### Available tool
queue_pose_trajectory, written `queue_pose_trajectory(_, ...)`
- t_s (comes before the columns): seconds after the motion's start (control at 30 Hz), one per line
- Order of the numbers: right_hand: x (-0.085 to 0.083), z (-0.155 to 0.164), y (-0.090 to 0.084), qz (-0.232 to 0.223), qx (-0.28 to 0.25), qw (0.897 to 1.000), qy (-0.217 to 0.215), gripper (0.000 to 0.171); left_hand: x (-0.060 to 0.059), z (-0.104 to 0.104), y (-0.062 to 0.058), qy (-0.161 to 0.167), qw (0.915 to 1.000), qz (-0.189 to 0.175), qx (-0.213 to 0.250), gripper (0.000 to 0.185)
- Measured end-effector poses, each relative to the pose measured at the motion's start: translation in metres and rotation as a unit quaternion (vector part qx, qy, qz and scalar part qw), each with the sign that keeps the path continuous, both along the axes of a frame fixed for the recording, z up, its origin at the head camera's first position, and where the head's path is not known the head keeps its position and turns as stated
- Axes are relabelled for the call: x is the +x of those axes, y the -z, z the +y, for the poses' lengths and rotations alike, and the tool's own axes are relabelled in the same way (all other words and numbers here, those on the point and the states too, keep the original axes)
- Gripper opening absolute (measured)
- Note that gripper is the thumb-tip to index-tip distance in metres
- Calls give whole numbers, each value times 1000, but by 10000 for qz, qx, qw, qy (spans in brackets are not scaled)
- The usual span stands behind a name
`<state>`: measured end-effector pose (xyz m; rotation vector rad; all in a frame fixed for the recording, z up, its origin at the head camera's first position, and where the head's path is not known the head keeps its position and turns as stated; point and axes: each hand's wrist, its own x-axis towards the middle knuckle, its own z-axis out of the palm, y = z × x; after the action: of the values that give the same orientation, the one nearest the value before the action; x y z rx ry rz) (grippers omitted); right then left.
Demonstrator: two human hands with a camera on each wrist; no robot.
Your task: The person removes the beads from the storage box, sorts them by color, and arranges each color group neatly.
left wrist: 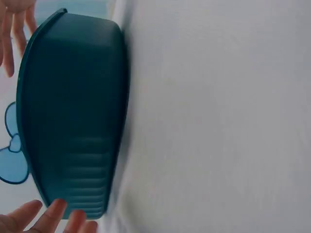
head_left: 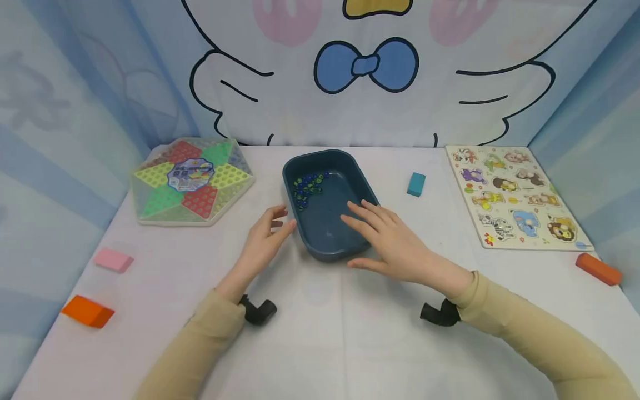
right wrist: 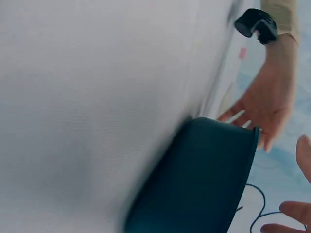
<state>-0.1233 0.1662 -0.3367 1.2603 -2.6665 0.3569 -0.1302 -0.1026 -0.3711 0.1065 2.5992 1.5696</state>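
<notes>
A dark teal plastic basin (head_left: 332, 244) stands mid-table, tilted slightly to the left at its far end. Small blue and green glass marbles (head_left: 307, 186) lie clustered along its left side. Beside the near left wall is my left hand (head_left: 262, 239), its fingers loosely bent and holding nothing; the left wrist view shows its fingertips (left wrist: 56, 208) close to the basin's ribbed end. My right hand (head_left: 392, 239) hovers by the near right rim, fingers spread over the edge and thumb apart. Nothing is in its grasp either.
A hexagonal board-game box (head_left: 192, 180) lies at the back left, an animal puzzle board (head_left: 515, 197) at the back right. Loose blocks sit around: teal (head_left: 416, 184), pink (head_left: 113, 260), orange (head_left: 88, 311) and red-orange (head_left: 598, 269). A printed curtain (head_left: 365, 111) closes the back.
</notes>
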Motion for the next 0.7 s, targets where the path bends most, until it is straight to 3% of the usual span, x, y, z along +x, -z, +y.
queue_pose_trajectory(0.1,-3,-5,-7,-753,-459,9961,81,73,-7,3,7,-246,9982,-307,458,49)
queue_pose_trajectory(0.2,-9,-11,-14,-1814,-1043,9778,97,64,-12,5,14,-393,9960,-414,684,50)
queue_pose_trajectory(0.27,-14,-15,-18,-2525,-1420,9571,79,56,-14,6,18,-449,9963,-318,656,55)
queue_pose_trajectory(0.43,-35,-26,-27,-3941,-2117,8943,46,41,-17,8,25,-452,9963,1,728,69)
queue_pose_trajectory(0.5,-46,-30,-30,-4303,-2302,8728,13,38,-19,10,28,-348,9959,78,832,74)
queue_pose_trajectory(0.57,-56,-34,-32,-4536,-2424,8576,-36,35,-21,10,32,-214,9956,238,881,78)
queue_pose_trajectory(0.7,-77,-43,-36,-4741,-2472,8449,-149,35,-25,10,39,125,9939,705,838,79)
